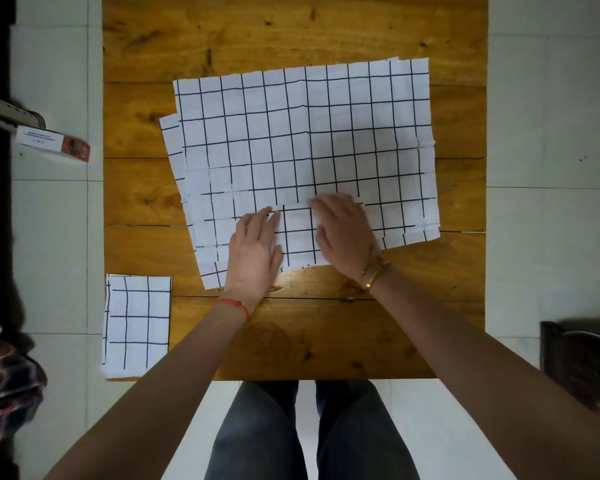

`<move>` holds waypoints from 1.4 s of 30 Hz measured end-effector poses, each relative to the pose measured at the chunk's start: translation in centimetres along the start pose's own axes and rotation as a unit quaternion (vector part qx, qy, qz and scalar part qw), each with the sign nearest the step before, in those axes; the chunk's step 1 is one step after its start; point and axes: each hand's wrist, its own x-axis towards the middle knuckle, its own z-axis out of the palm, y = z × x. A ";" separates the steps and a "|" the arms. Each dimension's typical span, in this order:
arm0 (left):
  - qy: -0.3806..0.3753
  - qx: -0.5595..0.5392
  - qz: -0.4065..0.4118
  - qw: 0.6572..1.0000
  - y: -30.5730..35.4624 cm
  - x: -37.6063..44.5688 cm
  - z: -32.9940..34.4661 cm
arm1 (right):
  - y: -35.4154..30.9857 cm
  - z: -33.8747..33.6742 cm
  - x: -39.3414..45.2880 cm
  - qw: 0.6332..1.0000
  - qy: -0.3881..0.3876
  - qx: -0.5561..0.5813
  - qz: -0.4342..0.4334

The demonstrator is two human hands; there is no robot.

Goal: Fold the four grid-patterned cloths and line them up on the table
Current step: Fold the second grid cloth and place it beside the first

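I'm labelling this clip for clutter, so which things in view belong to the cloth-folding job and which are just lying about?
Part of the job:
- stack of unfolded grid cloths, mid-table
- folded grid cloth, near left corner
- left hand and right hand, both on the stack's near edge
- wooden table

Just lying about:
- small box on the left
- patterned fabric
- dark furniture on the right

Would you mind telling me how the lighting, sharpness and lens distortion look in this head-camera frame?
Head view: light is soft and even, with a small glare patch on the wooden table between the wrists; the left hand and right hand look slightly soft; the unfolded grid cloth and folded cloth read clearly; wide-angle bowing curves the table's edges, and the corners darken.
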 end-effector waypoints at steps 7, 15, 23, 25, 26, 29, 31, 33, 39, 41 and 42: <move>-0.116 0.114 -0.033 0.986 0.3 -0.2 -0.2 | -3.9 2.4 0.8 0.987 -0.114 -0.105 -0.044; -0.154 0.167 -0.048 0.973 1.1 0.0 -0.5 | -0.7 1.7 -1.2 0.980 -0.108 -0.161 0.041; -0.158 0.154 -0.046 0.974 0.9 -0.1 -0.4 | 3.4 0.5 -3.4 0.980 -0.071 -0.134 0.125; -0.139 0.127 -0.036 0.981 0.8 -0.4 -0.4 | 2.6 0.3 -3.1 0.985 -0.046 -0.105 0.130; -0.119 0.114 -0.024 0.986 0.7 -0.8 -0.5 | 2.0 0.3 -3.1 0.987 -0.036 -0.093 0.126; -0.064 0.100 0.029 0.992 0.7 -2.7 -0.5 | 0.0 0.5 -3.8 0.993 -0.038 -0.080 0.074; -0.059 0.105 0.053 0.991 0.8 -4.4 -0.5 | -1.6 1.1 -4.4 0.995 -0.055 -0.081 0.023; -0.077 0.115 0.057 0.989 1.0 -6.0 -0.3 | -3.1 1.8 -5.0 0.995 -0.069 -0.069 -0.022; -0.125 0.131 0.013 0.983 1.4 -7.5 0.6 | -4.9 3.6 -5.9 0.983 -0.138 -0.104 -0.060; -0.126 0.128 0.004 0.984 1.4 -7.4 0.6 | -4.5 3.4 -6.0 0.980 -0.147 -0.114 -0.064; -0.124 0.125 0.002 0.984 1.4 -7.4 0.6 | -4.1 3.1 -6.1 0.980 -0.145 -0.118 -0.069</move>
